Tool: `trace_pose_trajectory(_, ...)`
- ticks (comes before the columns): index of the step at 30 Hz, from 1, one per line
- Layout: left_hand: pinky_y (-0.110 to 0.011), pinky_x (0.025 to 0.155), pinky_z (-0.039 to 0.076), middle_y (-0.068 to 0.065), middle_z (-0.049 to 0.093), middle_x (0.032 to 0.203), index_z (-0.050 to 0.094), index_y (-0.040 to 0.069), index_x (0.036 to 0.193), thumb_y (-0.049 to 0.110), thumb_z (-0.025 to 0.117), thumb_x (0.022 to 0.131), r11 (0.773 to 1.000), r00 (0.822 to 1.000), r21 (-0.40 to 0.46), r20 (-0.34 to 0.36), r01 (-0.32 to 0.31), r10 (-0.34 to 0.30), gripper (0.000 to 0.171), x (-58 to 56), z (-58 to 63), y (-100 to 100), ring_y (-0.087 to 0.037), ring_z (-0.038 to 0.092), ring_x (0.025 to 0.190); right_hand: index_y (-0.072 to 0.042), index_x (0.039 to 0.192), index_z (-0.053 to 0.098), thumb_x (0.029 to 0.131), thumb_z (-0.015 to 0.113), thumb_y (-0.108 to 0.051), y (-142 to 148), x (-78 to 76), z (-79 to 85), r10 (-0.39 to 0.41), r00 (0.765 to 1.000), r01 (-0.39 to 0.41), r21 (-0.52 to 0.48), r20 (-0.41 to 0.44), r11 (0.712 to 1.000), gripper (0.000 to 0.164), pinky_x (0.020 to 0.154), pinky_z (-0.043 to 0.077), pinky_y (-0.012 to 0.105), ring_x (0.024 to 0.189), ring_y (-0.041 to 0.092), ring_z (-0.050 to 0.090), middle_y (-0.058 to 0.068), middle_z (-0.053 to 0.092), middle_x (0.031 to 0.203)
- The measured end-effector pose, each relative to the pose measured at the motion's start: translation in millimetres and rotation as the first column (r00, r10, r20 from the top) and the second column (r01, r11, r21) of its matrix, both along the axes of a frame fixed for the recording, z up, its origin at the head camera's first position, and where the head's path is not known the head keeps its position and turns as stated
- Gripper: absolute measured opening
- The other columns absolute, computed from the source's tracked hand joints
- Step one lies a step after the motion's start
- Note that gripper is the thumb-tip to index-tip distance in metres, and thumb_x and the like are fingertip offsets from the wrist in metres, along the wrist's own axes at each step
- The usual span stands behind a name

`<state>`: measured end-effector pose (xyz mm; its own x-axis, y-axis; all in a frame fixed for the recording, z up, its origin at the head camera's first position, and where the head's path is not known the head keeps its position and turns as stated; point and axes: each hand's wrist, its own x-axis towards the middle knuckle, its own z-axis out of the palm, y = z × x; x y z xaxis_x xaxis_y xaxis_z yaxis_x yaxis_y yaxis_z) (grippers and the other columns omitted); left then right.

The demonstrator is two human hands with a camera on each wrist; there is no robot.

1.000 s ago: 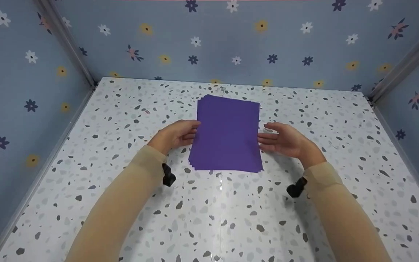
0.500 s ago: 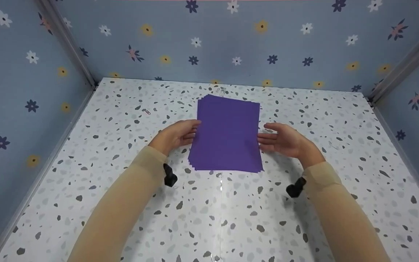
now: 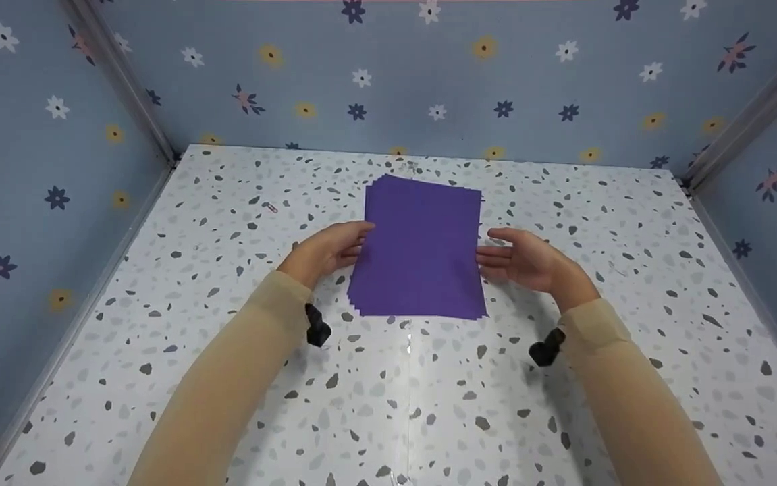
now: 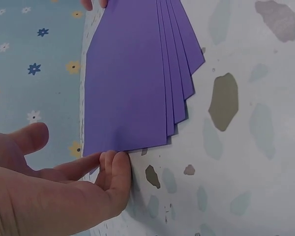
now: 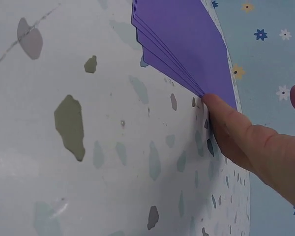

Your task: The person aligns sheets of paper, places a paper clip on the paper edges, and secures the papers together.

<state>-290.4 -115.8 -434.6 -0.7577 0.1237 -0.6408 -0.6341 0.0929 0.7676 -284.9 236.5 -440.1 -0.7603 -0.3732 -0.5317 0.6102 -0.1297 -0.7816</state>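
A slightly fanned stack of purple paper sheets lies on the speckled white table, its left and lower edges stepped. My left hand is at the stack's left edge. In the left wrist view its fingers touch that edge, while the thumb is raised apart from the paper. On the opposite side, my right hand has its fingertips right at the right edge, thumb lifted. The right wrist view shows a fingertip against the corners of the fanned sheets. Neither hand grips the paper.
A small red paper clip lies to the left on the speckled table. Blue flower-patterned panels enclose the back and both sides. Black wrist mounts hang from both sleeves.
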Motion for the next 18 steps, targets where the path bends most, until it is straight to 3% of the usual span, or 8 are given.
trace_pose_trajectory(6,-0.032,0.119,0.041,-0.007,0.042,0.162,0.038,0.006,0.162,0.036,0.057,0.11,1.0,1.0,-0.018,-0.013,0.004,-0.004,0.063,2.4,-0.5,-3.4,-0.021,0.043,0.144,-0.013,0.172,0.004,0.116,0.038,-0.025,-1.6,-0.2,0.2,-0.007,1.0,0.007,0.017,0.002,1.0,0.066,0.126,0.032,0.046,0.161,0.038,0.023,0.028,0.019,0.172)
trace_pose_trajectory(12,-0.031,0.116,0.042,-0.006,0.046,0.145,0.047,0.005,0.153,0.035,0.057,0.11,1.0,1.0,-0.009,-0.012,-0.022,0.022,0.054,1.5,-4.6,-4.6,-0.019,0.046,0.13,-0.014,0.172,0.006,0.116,0.04,-0.025,-4.1,-1.3,-0.3,-0.012,1.0,0.011,0.029,0.008,1.0,0.066,0.126,0.033,0.046,0.16,0.038,0.026,0.027,0.023,0.171)
trace_pose_trajectory(18,-0.031,0.119,0.04,-0.006,0.043,0.156,0.042,0.006,0.159,0.035,0.057,0.109,1.0,1.0,-0.007,-0.018,-0.019,0.019,0.059,0.7,-5.6,-2.0,-0.019,0.044,0.14,-0.014,0.171,0.003,0.115,0.043,-0.025,-4.3,-2.2,0.6,-0.015,1.0,0.014,0.056,0.009,0.998,0.07,0.125,0.035,0.046,0.158,0.038,0.03,0.027,0.028,0.169)
